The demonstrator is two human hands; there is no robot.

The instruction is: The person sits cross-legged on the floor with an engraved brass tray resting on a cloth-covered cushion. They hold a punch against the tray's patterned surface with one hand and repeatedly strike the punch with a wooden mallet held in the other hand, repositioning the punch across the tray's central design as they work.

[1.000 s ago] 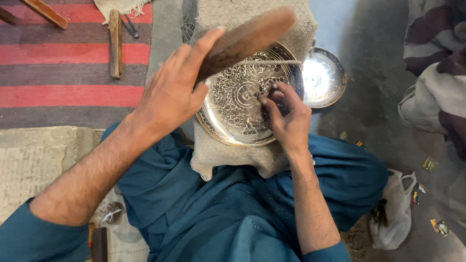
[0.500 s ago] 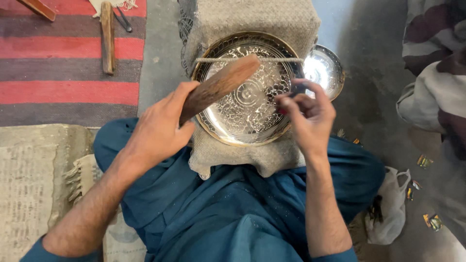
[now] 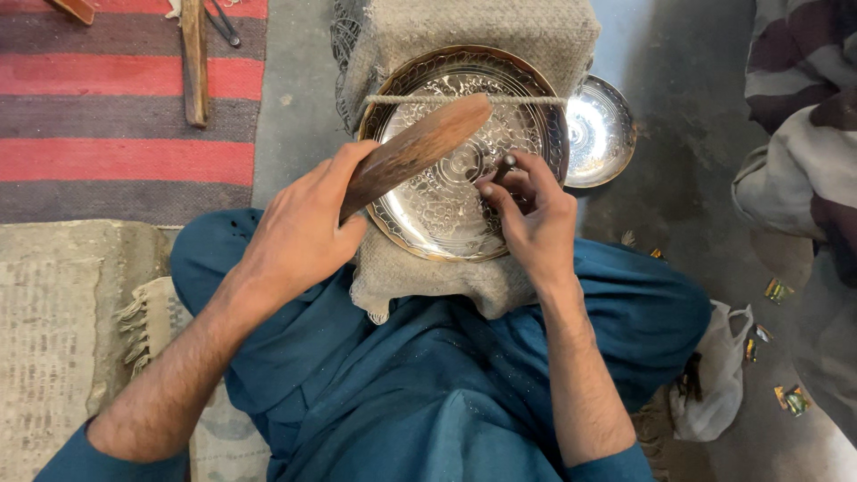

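Chasing an engraved metal plate with mallet and punch.

Head view: the left hand [image 3: 299, 234] grips a wooden mallet [image 3: 412, 152], its head over the engraved plate [image 3: 446, 201]; the right hand [image 3: 536, 219] pinches a small punch [image 3: 503, 170] against the plate just beneath. The blow seemingly needs a steady punch. Forearms angle inward.

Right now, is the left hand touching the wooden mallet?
Touching. The head view shows the left hand wrapped around the wooden mallet's lower end, its head over the engraved plate.

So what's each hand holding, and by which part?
Left hand grips the wooden mallet by its near end; right hand pinches a small punch near its top.
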